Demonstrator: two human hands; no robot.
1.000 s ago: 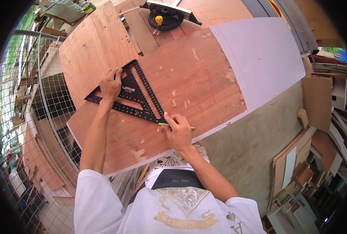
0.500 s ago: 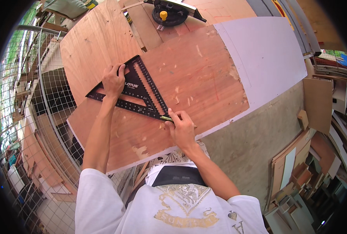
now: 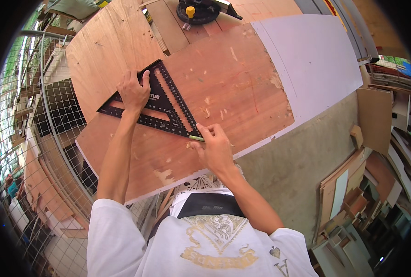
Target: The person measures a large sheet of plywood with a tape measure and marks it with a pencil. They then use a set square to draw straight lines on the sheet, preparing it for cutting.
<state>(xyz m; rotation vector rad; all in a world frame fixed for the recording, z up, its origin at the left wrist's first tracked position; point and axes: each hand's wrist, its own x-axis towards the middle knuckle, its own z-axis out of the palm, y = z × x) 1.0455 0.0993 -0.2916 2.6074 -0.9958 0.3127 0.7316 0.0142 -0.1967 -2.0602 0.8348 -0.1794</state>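
Note:
A black triangular speed square point(image 3: 164, 104) lies flat on a reddish-brown plywood sheet point(image 3: 242, 92). My left hand point(image 3: 134, 92) grips the square by its left edge, with the thumb on top and the fingers over the rim. At the square's near corner, my right hand point(image 3: 214, 147) pinches a green pencil point(image 3: 196, 138). The pencil's end touches or almost touches that corner; whether it meets the wood is too small to tell. Most of the pencil is hidden in the fingers. Scuffed pale patches mark the plywood.
Under the plywood's right side lies a white panel point(image 3: 316, 60). A paler board point(image 3: 108, 51) is to the far left. Beyond the sheet sits a black miter gauge point(image 3: 201, 13) with a yellow knob. Wire mesh point(image 3: 48, 138) stands at left; offcuts point(image 3: 348, 189) lean at right.
The whole view has shifted slightly, so everything appears a little higher and further left. Both hands keep their holds, and the square shows no clear movement on the plywood.

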